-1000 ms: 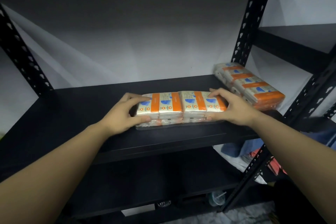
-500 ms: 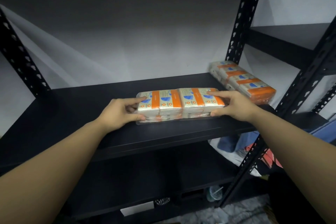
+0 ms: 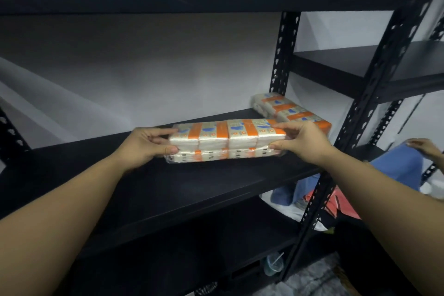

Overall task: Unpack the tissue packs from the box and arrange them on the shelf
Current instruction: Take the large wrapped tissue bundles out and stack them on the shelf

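Note:
A white and orange tissue pack [image 3: 225, 142] wrapped in clear plastic rests lengthwise on the black shelf [image 3: 168, 190]. My left hand [image 3: 146, 145] grips its left end, thumb in front and fingers on top. My right hand [image 3: 305, 143] grips its right end the same way. A second tissue pack [image 3: 286, 109] lies at the shelf's back right corner, close behind my right hand. No box is in view.
A perforated black upright [image 3: 283, 55] stands behind the second pack, and another upright [image 3: 355, 132] stands at the front right. Another person's hand [image 3: 422, 149] rests on blue cloth at the far right. A plastic cup [image 3: 274, 264] stands low on the floor.
The pack has shifted back and to the right on the shelf, nearer the second pack, with both hands still on its ends. The camera has dropped closer to shelf height.

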